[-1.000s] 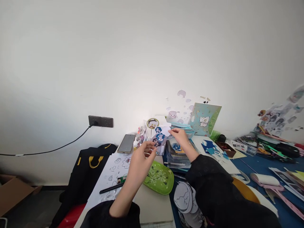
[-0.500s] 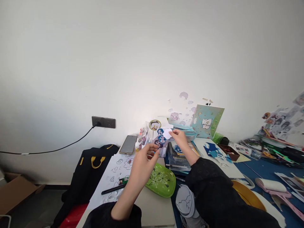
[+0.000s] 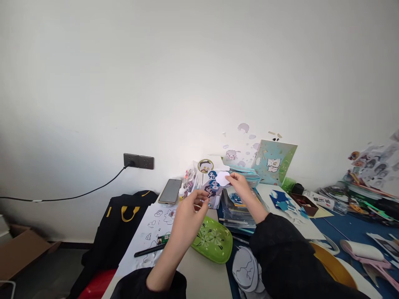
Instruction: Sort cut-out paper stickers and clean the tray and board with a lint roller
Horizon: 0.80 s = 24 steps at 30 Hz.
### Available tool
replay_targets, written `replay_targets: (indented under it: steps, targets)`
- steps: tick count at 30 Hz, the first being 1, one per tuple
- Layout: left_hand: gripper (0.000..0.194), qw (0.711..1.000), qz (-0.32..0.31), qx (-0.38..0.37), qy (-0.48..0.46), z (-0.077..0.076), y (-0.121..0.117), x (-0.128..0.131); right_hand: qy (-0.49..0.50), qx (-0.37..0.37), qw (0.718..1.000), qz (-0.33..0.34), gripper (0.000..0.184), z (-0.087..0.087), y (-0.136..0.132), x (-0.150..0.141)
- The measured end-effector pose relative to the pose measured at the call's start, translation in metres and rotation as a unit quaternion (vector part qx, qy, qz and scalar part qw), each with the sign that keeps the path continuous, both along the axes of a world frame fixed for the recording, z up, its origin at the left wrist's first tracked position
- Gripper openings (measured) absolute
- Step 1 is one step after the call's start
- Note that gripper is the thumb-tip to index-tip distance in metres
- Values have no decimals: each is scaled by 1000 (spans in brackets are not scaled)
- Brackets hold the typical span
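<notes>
Pale plain wall [image 3: 93, 83]; dark socket strip [image 3: 143, 162] low on it; grey floor [image 3: 67, 257].

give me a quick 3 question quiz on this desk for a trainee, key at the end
1. What is the right hand pinching?
a) a black pen
b) a white scalloped cutout
c) a pink-handled tool

2. True or false: the smartphone lies nearer the wall than the green flowered tray does.

3. Fill in the blank: the black plug sits in a wall ____.

Key: 1. b; 2. true; 3. socket
</notes>
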<state>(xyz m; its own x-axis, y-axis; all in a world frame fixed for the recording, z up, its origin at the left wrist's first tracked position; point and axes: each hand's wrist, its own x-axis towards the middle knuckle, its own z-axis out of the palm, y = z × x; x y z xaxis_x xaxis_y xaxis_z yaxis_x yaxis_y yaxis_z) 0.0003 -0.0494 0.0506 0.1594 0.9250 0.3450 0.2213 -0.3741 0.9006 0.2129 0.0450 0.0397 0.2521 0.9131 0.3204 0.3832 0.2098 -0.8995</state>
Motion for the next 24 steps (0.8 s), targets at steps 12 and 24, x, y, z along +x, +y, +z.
replay_targets:
  steps: [12,24]
  targets:
    - [20,1000,4,-5,-8,3,1,-3,-88,-86,992,-22,17,72,38,23]
    - [21,1000,8,-23,-6,3,4,-5,-293,-86,951,42,24,76,106,-4]
